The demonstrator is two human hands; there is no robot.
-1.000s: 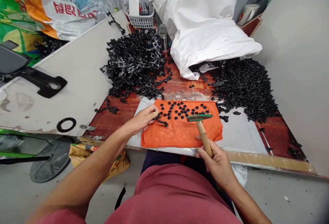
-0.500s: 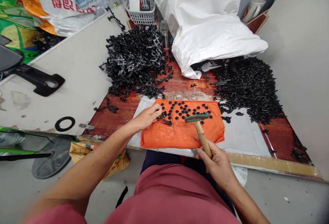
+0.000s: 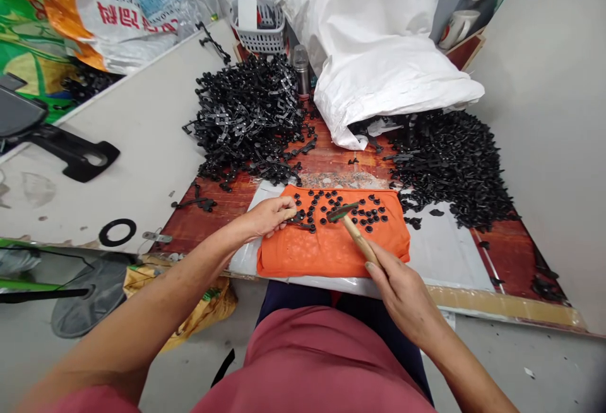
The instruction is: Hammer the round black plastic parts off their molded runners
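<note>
1. Hammer (image 3: 356, 236), wooden-handled with a dark green head, tilts over the orange cloth (image 3: 331, 258); the right hand (image 3: 402, 287) is wrapped around its handle.
2. At the cloth's left end, the left hand (image 3: 273, 214) has its fingers drawn narrow, pinching a black strip (image 3: 303, 226).
3. Black round pieces (image 3: 368, 229) dot the far half of the cloth, which lies over pale sheeting (image 3: 445, 255) on a worn, reddish table (image 3: 326, 155).
4. Beyond it, to the left, rises a tangled heap of black strips (image 3: 250, 113); to the right, a heap of small black parts (image 3: 457, 167) spreads beside a slumped white sack (image 3: 383, 53).
5. Between heap and sack stands a bottle (image 3: 302, 72), near a grey basket (image 3: 261, 40).
6. Pale panels flank the table; a black ring (image 3: 105, 234) lies on the left panel (image 3: 156, 129).
</note>
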